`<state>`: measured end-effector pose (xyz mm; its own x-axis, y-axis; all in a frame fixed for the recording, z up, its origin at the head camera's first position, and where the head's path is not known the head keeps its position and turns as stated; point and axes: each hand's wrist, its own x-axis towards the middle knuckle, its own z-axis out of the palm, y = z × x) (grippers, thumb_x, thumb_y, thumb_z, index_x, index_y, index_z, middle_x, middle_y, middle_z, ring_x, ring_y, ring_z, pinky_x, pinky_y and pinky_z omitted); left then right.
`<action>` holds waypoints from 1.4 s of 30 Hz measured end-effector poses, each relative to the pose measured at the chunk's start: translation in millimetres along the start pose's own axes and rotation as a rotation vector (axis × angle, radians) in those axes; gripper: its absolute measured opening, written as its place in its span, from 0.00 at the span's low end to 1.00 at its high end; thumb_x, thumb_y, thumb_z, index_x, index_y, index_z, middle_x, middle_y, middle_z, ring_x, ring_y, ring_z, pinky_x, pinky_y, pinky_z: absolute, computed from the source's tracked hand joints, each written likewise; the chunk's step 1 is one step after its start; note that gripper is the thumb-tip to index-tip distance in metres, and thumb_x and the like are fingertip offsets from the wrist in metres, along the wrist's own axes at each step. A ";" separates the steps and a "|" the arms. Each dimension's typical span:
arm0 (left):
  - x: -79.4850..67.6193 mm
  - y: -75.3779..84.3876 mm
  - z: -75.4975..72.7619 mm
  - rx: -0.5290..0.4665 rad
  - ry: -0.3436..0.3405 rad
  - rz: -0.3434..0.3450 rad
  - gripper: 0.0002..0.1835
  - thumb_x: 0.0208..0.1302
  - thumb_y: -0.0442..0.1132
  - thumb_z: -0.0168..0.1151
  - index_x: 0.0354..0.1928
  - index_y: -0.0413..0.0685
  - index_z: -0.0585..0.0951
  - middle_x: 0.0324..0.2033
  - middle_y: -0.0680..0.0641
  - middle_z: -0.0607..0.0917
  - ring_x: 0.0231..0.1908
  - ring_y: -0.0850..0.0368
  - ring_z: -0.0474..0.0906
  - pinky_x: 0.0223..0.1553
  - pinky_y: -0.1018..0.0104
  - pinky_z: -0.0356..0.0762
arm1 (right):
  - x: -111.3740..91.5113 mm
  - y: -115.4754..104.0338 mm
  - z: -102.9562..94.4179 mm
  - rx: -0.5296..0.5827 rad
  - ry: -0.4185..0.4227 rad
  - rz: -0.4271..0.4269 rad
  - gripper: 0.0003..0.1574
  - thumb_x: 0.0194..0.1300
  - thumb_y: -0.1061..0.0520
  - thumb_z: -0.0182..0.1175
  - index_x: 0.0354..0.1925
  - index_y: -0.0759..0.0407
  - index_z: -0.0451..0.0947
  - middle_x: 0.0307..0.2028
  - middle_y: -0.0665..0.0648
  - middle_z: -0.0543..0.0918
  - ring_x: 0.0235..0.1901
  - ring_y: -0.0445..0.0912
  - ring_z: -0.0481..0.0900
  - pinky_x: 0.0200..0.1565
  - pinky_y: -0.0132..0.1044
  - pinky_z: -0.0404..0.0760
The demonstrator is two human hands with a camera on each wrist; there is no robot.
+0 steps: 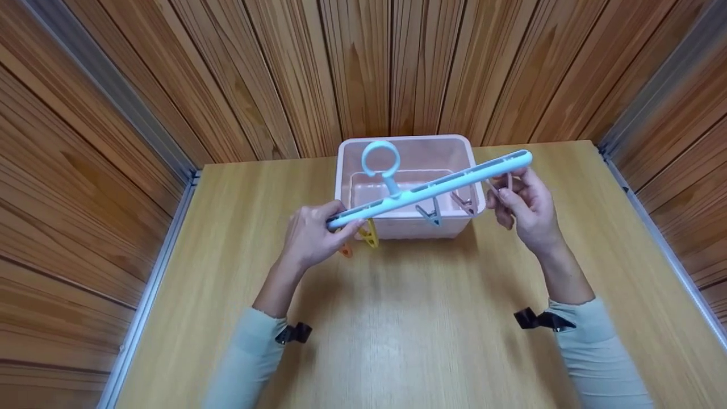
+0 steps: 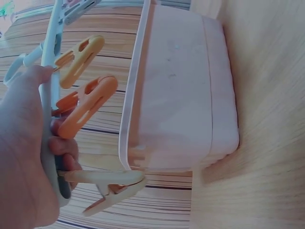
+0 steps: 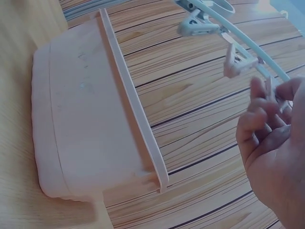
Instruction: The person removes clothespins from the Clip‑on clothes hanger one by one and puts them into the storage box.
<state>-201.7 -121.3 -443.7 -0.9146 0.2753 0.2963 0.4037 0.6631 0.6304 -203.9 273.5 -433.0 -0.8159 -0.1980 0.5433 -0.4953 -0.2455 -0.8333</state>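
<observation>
A light-blue bar-shaped clip hanger with a hook ring is held slantwise over the front of a pink plastic bin, its right end higher. My left hand grips the left end, thumb on the front. Beneath that end dangle a yellow clip, an orange clip and a cream clip. Farther right hang a blue-grey clip and a dusty-pink clip. At the right end, my right hand pinches a pale pink clip between thumb and fingers.
The bin stands on a light wooden table, close to the wood-panelled back wall. Panelled side walls with metal rails flank the table. Black straps circle both sleeves.
</observation>
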 end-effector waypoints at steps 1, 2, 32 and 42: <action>0.4 0.9 -0.4 -0.007 -0.028 -0.016 0.19 0.75 0.57 0.74 0.44 0.47 0.90 0.25 0.48 0.84 0.25 0.59 0.75 0.28 0.68 0.64 | -0.1 0.2 0.9 0.008 0.007 0.011 0.16 0.83 0.72 0.45 0.57 0.63 0.75 0.30 0.52 0.82 0.16 0.46 0.63 0.16 0.37 0.57; 0.8 2.2 -1.0 -0.015 -0.060 -0.036 0.19 0.76 0.58 0.73 0.45 0.48 0.90 0.25 0.49 0.85 0.25 0.59 0.75 0.29 0.67 0.65 | -0.1 0.3 2.0 0.016 0.015 0.021 0.15 0.84 0.71 0.44 0.57 0.62 0.75 0.29 0.52 0.79 0.16 0.47 0.59 0.16 0.39 0.53; -8.3 7.0 5.3 -0.050 -0.094 0.057 0.18 0.77 0.54 0.73 0.48 0.45 0.92 0.27 0.46 0.89 0.23 0.62 0.77 0.25 0.73 0.64 | -3.5 6.1 12.2 0.314 0.053 -0.034 0.14 0.77 0.76 0.42 0.45 0.59 0.65 0.22 0.54 0.58 0.16 0.46 0.48 0.18 0.38 0.45; -5.8 3.5 -9.8 -0.050 -0.169 0.048 0.18 0.76 0.54 0.75 0.47 0.46 0.93 0.27 0.46 0.89 0.24 0.61 0.79 0.27 0.73 0.69 | -8.8 7.1 8.6 0.106 0.075 -0.118 0.19 0.74 0.79 0.44 0.53 0.63 0.72 0.25 0.51 0.68 0.15 0.46 0.53 0.18 0.38 0.49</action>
<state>-194.7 -127.4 -436.2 -0.8835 0.4215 0.2045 0.4435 0.6120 0.6547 -197.7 265.3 -442.8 -0.7759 -0.0918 0.6242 -0.5578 -0.3626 -0.7466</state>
